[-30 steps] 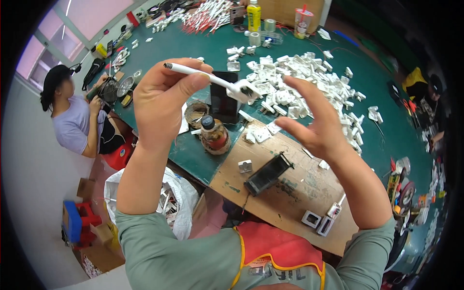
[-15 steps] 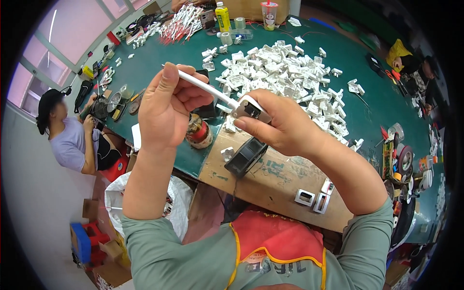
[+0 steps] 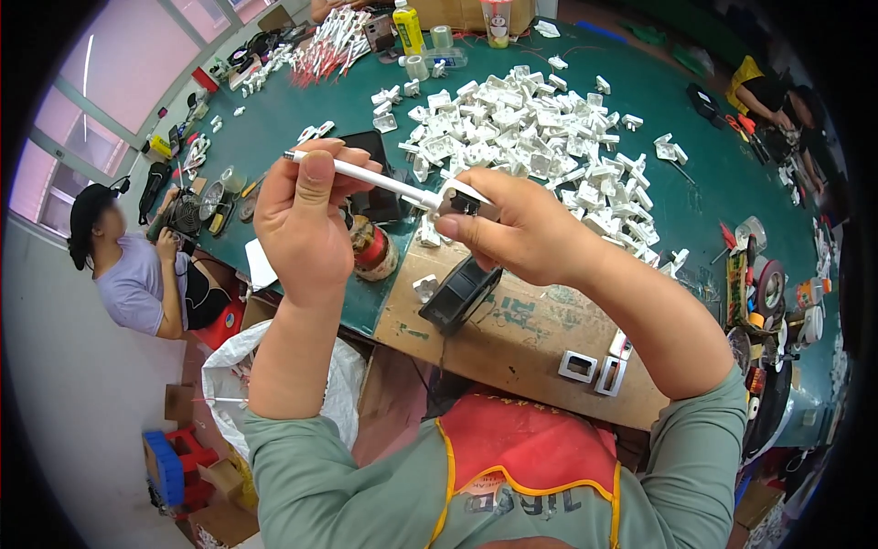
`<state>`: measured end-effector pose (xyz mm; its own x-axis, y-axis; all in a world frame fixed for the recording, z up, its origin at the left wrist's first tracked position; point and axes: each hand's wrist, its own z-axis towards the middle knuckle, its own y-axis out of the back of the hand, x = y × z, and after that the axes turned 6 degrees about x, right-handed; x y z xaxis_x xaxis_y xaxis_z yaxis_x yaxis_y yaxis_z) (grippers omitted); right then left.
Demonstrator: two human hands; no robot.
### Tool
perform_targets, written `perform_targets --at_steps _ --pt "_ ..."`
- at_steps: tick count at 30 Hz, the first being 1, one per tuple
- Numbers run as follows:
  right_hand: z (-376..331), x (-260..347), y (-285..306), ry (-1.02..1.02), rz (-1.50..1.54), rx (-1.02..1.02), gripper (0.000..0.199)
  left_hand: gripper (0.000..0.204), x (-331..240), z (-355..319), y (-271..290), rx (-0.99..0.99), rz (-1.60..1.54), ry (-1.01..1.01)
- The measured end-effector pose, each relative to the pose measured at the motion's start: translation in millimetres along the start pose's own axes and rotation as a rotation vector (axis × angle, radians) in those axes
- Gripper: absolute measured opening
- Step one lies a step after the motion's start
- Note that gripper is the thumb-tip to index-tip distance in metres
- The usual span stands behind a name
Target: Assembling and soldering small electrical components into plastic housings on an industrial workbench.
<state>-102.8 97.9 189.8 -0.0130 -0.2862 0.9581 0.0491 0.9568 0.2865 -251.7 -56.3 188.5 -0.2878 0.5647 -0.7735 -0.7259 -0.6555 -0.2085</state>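
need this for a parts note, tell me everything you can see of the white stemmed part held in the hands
The white stemmed part has a slim, smooth, plastic-looking tube with a dark tip at one end and a boxy white head at the other, with a black piece showing. It is held above the green table, tip to the left. The left hand pinches the tube near the tip; the right hand grips the head.
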Motion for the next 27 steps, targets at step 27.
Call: perform_targets --at_steps 27 --pt "-48.0 -35.2 -11.0 0.245 -0.188 -0.084 0.037 0.029 1.8 -30.5 5.8 0.324 -0.707 0.418"
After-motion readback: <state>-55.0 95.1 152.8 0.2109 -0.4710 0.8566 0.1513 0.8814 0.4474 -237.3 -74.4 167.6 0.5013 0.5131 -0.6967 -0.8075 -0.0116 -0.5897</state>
